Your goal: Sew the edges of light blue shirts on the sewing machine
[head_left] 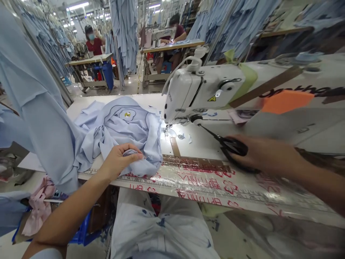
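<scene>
A light blue garment [126,129] lies bunched on the sewing table [196,144], a small white and yellow patch on its upper side. My left hand [122,158] pinches a fold of it near the table's front edge. On the right, my right hand [250,153] is closed around the handles of black scissors [229,145]. Their blades point up and left toward the head of a white sewing machine [194,90]. The needle area is lit, just right of the garment's edge. My right hand is slightly blurred.
Small fabric scraps [182,136] lie beside the needle plate. More light blue cloth [40,93] hangs at the left. A tape-covered ruler strip [188,190] runs along the front edge. Below left are a blue crate [83,230] and pink cloth [40,201]. Two people sit at machines behind.
</scene>
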Demonstrator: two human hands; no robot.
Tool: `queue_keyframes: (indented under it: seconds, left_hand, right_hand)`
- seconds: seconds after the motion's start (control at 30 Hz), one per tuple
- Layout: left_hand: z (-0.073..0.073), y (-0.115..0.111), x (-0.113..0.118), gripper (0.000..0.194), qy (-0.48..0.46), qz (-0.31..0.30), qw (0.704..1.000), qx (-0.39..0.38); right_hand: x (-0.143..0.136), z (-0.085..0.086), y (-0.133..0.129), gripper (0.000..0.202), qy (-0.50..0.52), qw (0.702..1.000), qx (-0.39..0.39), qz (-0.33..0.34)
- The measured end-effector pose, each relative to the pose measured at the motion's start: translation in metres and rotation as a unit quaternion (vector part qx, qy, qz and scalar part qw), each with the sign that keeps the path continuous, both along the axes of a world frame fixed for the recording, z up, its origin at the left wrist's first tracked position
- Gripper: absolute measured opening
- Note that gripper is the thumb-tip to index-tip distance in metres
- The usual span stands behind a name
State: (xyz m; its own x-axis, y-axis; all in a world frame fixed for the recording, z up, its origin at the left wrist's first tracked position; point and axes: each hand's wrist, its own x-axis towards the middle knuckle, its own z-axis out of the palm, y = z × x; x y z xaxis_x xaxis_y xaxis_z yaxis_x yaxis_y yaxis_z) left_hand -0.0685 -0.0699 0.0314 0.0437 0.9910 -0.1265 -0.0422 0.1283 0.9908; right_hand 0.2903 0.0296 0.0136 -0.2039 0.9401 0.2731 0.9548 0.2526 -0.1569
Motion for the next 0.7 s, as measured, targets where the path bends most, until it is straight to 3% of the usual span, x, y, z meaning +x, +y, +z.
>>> queue_keyframes:
  seconds: [0.1, 0.17, 0.23, 0.3, 0.53, 0.7]
  left_hand:
    - [-0.005, 0.001, 0.0, 0.02, 0.067, -0.009, 0.997, 0.022]
    - [-0.005, 0.002, 0.001, 0.018, 0.066, -0.001, 0.997, 0.038]
    - [-0.003, 0.002, 0.001, 0.018, 0.061, 0.001, 0.997, 0.045]
    - [0.001, 0.0, 0.003, 0.02, 0.055, 0.007, 0.997, 0.051]
    - [0.01, -0.002, 0.01, 0.019, 0.015, 0.106, 0.992, 0.07]
    - [0.005, 0.006, 0.016, 0.028, -0.037, 0.106, 0.993, 0.041]
  right_hand:
    - [-0.006, -0.004, -0.023, 0.039, -0.035, 0.998, -0.039, 0.041]
    - [-0.019, -0.005, -0.036, 0.04, 0.002, 0.988, -0.043, 0.15]
    - [-0.039, -0.004, -0.045, 0.042, 0.047, 0.955, -0.054, 0.288]
    - [-0.061, 0.0, -0.05, 0.038, 0.061, 0.929, -0.06, 0.361]
    - [-0.107, 0.017, -0.049, 0.046, 0.034, 0.92, -0.098, 0.378]
    - [-0.121, 0.023, -0.046, 0.05, 0.044, 0.921, -0.09, 0.377]
